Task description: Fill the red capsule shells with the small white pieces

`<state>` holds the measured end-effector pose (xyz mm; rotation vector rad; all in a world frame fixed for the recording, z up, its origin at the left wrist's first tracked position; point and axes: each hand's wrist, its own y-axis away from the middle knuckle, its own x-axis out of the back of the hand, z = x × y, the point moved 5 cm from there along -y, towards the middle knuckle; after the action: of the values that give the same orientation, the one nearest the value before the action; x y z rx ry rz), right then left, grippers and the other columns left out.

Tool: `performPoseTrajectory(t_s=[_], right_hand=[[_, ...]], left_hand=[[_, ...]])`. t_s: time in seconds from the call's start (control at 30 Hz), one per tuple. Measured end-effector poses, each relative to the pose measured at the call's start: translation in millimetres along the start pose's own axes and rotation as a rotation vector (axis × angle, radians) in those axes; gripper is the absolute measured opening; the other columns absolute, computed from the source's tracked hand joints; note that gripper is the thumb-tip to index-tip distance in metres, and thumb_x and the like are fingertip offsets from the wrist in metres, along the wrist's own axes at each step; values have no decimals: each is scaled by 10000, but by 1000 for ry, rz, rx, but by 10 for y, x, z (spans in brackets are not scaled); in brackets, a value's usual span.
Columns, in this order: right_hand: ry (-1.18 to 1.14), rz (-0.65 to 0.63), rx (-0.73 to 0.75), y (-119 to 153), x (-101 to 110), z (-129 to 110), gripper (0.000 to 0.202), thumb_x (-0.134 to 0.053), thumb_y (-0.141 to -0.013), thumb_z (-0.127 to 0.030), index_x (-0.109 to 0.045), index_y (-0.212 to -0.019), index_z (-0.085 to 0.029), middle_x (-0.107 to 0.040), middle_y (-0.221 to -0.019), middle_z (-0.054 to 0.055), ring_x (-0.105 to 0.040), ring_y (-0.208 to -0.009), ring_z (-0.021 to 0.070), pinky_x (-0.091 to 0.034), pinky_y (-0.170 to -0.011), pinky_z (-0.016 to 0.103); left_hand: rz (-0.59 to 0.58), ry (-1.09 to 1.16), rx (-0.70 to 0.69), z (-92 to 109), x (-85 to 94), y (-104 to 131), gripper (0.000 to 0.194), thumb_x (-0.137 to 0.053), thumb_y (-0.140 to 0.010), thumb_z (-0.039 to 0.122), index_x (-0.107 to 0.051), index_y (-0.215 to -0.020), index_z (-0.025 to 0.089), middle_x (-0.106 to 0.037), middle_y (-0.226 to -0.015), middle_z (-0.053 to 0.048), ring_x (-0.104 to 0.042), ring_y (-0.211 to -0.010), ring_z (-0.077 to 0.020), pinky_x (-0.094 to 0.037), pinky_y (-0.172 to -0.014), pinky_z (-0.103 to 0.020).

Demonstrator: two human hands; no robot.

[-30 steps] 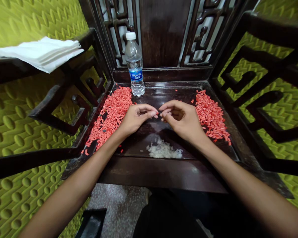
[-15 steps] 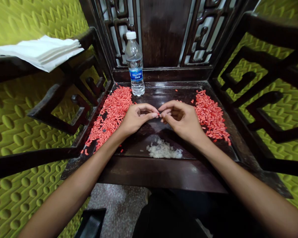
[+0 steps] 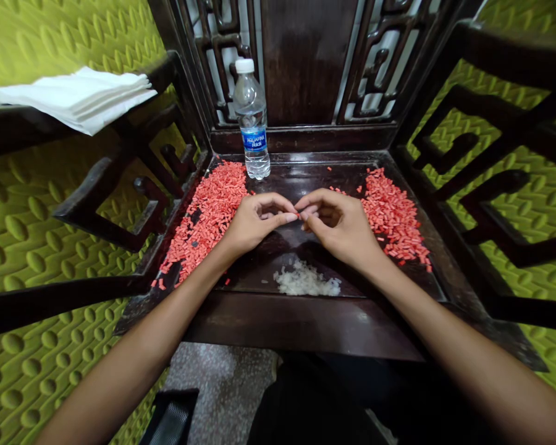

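Note:
My left hand [image 3: 256, 224] pinches a small red piece [image 3: 297, 214] between thumb and index finger. My right hand [image 3: 340, 224] meets it fingertip to fingertip, its thumb and index finger closed at the same piece; whether it holds something of its own is too small to tell. Many small red pieces [image 3: 213, 204] lie heaped beside my left hand, and another heap of red pieces [image 3: 391, 213] lies beyond my right hand. Nearer the front edge is a small pile of translucent whitish bits [image 3: 306, 279].
A water bottle [image 3: 254, 123] stands upright at the back of the dark wooden seat [image 3: 296, 321]. White napkins [image 3: 88, 99] lie on the left armrest. A carved backrest [image 3: 306, 62] rises behind, and a few loose red pieces lie near the right heap.
The two hands keep nearly the same place, fingertips together. The red bit between them shows slightly less and sits slightly further right.

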<state>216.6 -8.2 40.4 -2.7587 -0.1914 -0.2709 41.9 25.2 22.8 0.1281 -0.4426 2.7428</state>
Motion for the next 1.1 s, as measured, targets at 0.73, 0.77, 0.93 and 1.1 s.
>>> performPoseTrajectory(t_s=[0.73, 0.77, 0.93, 1.1], right_hand=[[45, 45, 53, 28, 30, -66, 249, -812, -928, -430, -690, -825, -239, -698, -761, 9, -664, -662, 176, -526, -612, 311], [71, 47, 72, 30, 34, -78, 236, -805, -932, -412, -689, -820, -239, -697, -761, 9, -659, -667, 176, -519, -616, 311], [180, 49, 130, 36, 54, -109, 205, -761, -944, -368, -684, -804, -240, -701, -743, 8, -643, -661, 179, -510, -629, 312], [236, 50, 181, 43, 60, -121, 177, -716, -962, -320, -686, -808, -240, -702, -743, 11, -618, -652, 176, -503, -632, 312]], left_hand=[[32, 49, -20, 67, 5, 8, 279, -932, -808, 413, -810, -876, 171, -822, -886, -54, -738, -821, -168, -573, -822, -296], [32, 48, -20, 71, 3, 10, 279, -931, -809, 413, -810, -875, 171, -822, -886, -54, -739, -820, -169, -573, -820, -297], [34, 11, -9, 76, 1, 16, 315, -929, -802, 454, -812, -873, 171, -829, -902, -68, -750, -838, -190, -585, -819, -314], [29, 12, -7, 74, -6, 23, 308, -922, -808, 458, -814, -878, 179, -834, -910, -69, -758, -850, -194, -597, -829, -325]])
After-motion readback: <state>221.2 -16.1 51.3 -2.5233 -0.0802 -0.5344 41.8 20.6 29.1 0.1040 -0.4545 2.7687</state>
